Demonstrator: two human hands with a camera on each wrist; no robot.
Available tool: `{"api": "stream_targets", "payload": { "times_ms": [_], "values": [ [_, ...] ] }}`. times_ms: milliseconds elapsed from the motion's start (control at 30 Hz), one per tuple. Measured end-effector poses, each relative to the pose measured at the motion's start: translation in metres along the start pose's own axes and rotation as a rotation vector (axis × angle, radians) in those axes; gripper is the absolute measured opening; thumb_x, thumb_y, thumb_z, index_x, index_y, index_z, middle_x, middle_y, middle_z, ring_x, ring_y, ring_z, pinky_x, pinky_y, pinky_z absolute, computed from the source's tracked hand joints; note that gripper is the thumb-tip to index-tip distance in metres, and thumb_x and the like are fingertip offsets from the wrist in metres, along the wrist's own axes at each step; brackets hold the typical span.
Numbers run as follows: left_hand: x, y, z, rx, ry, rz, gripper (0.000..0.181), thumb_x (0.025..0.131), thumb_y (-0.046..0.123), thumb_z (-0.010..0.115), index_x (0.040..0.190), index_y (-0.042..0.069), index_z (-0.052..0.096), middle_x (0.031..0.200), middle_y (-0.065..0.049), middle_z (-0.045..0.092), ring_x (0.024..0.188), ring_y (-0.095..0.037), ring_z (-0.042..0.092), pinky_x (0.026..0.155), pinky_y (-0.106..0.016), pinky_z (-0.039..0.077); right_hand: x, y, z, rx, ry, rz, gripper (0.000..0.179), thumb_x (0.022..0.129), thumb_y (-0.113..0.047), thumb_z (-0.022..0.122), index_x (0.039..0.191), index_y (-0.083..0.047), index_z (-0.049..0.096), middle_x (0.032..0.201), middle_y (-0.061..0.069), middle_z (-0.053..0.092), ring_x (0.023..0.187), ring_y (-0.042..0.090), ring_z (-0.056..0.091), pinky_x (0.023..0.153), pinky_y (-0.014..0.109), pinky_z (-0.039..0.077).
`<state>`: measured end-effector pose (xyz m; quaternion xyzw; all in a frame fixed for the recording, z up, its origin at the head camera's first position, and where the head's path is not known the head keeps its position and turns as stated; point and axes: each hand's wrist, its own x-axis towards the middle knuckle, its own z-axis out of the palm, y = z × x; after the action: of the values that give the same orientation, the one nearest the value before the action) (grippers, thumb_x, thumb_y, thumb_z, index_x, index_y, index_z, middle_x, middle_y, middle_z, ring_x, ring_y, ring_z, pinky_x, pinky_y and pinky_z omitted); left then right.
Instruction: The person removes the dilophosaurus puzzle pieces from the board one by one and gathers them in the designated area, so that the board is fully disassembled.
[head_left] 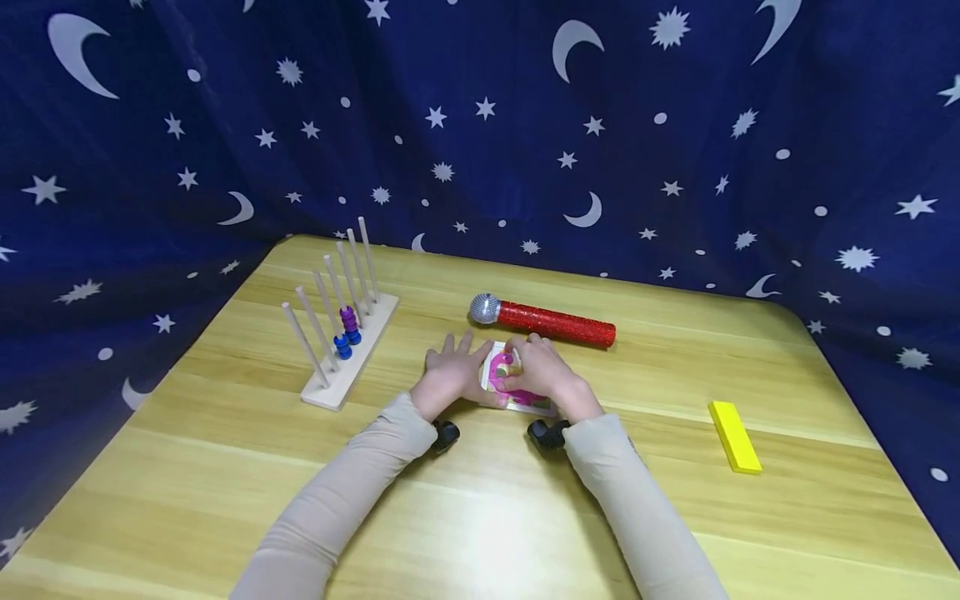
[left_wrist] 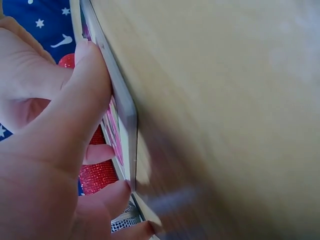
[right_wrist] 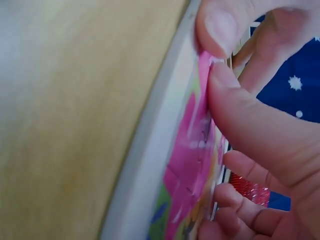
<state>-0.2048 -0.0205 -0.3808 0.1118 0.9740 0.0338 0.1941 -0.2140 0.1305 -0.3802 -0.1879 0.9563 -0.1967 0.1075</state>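
Observation:
A small picture puzzle (head_left: 531,402) in a pale frame, showing a pink animal, lies flat on the table between both hands. Spread over its left side is the left hand (head_left: 453,377). Its thumb (left_wrist: 91,75) lies along the near edge, and other fingertips touch the left corner in the left wrist view. From the right, the right hand (head_left: 546,371) grips the puzzle's pink part with bent fingers. Its thumb (right_wrist: 250,107) presses on the pink surface (right_wrist: 187,165), beside the left thumb's tip. The right palm hides much of the picture.
Just behind the hands lies a red glittery microphone (head_left: 555,323) with a silver head. A wooden peg rack (head_left: 367,350) with blue and purple beads stands left. A yellow block (head_left: 735,437) lies at right. A dark blue star-patterned curtain (head_left: 510,150) borders the table's back.

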Motion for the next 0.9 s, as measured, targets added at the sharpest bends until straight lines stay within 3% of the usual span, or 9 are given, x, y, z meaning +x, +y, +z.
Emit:
{"api": "stream_targets", "payload": {
  "times_ms": [267, 433, 567, 700, 900],
  "values": [
    [0.0042, 0.0013, 0.0003, 0.008, -0.027, -0.009, 0.108, 0.061, 0.076, 0.058, 0.146, 0.029, 0.012, 0.151, -0.008, 0.007, 0.134, -0.036, 0.008, 0.1, -0.056, 0.022, 0.0048, 0.0063, -0.0008, 0.141, -0.051, 0.052, 0.057, 0.071, -0.021, 0.078, 0.116, -0.003, 0.048, 0.105, 0.016, 0.039, 0.094, 0.027, 0.044, 0.079, 0.042, 0.044],
    [0.0055, 0.0019, 0.0005, 0.01, -0.03, -0.007, 0.107, 0.061, 0.077, 0.057, 0.146, 0.03, 0.011, 0.151, -0.008, 0.006, 0.135, -0.035, 0.007, 0.1, -0.056, 0.022, 0.0062, 0.0076, -0.002, 0.169, -0.041, 0.034, 0.059, 0.069, -0.017, 0.08, 0.113, -0.002, 0.045, 0.104, 0.014, 0.036, 0.098, 0.027, 0.04, 0.084, 0.042, 0.042],
    [0.0058, 0.0011, 0.0018, 0.012, -0.029, -0.008, 0.107, 0.061, 0.077, 0.057, 0.146, 0.03, 0.011, 0.151, -0.007, 0.006, 0.135, -0.035, 0.007, 0.1, -0.056, 0.023, 0.0064, 0.0077, -0.0011, 0.195, -0.027, -0.004, 0.061, 0.068, -0.014, 0.081, 0.112, 0.0, 0.042, 0.105, 0.014, 0.042, 0.096, 0.027, 0.043, 0.084, 0.041, 0.04],
    [0.0054, -0.0003, 0.0028, 0.01, -0.027, -0.011, 0.107, 0.061, 0.077, 0.057, 0.146, 0.03, 0.012, 0.151, -0.007, 0.006, 0.134, -0.035, 0.008, 0.099, -0.056, 0.023, 0.0063, 0.0082, 0.0015, 0.236, -0.017, -0.026, 0.06, 0.068, -0.013, 0.08, 0.111, 0.0, 0.04, 0.101, 0.013, 0.049, 0.088, 0.025, 0.047, 0.076, 0.037, 0.042],
    [0.0037, -0.0002, 0.004, -0.001, 0.0, 0.004, 0.106, 0.061, 0.075, 0.06, 0.146, 0.029, 0.017, 0.15, -0.009, 0.01, 0.134, -0.036, 0.011, 0.098, -0.057, 0.024, 0.0071, 0.0075, 0.0043, 0.299, 0.065, -0.008, 0.041, 0.074, -0.002, 0.073, 0.105, 0.0, 0.045, 0.093, 0.013, 0.054, 0.079, 0.023, 0.05, 0.069, 0.033, 0.044]
  ]
}}
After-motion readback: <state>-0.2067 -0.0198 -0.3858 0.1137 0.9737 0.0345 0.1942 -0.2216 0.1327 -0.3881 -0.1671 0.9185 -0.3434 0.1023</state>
